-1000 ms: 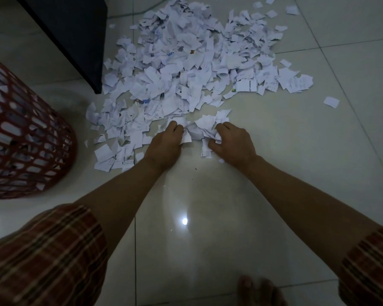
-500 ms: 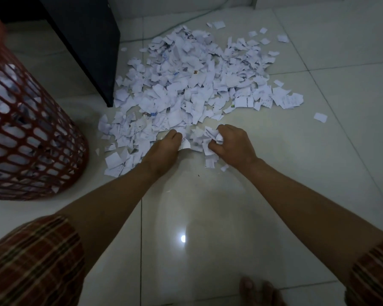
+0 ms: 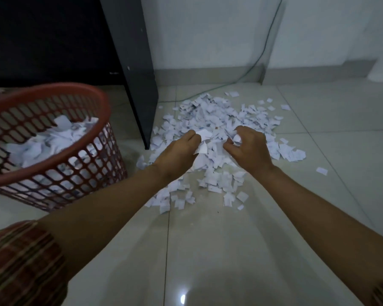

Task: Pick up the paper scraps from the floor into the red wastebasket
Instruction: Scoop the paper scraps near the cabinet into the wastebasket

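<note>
1. I have the left hand and right hand curled round one loose bundle of paper scraps above the floor pile.
2. The hold looks loose; I judge pieces could drop through the gap between the hands on the carry.
3. The red wastebasket stands to the left, partly filled; a rushed swing could clip its rim or shed scraps short of it.

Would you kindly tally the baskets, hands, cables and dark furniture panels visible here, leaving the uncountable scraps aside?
Red wastebasket: 1
Hands: 2, left hand and right hand, each gripping paper scraps
Green cable: 1
Dark furniture panel: 1
Total: 5
</note>
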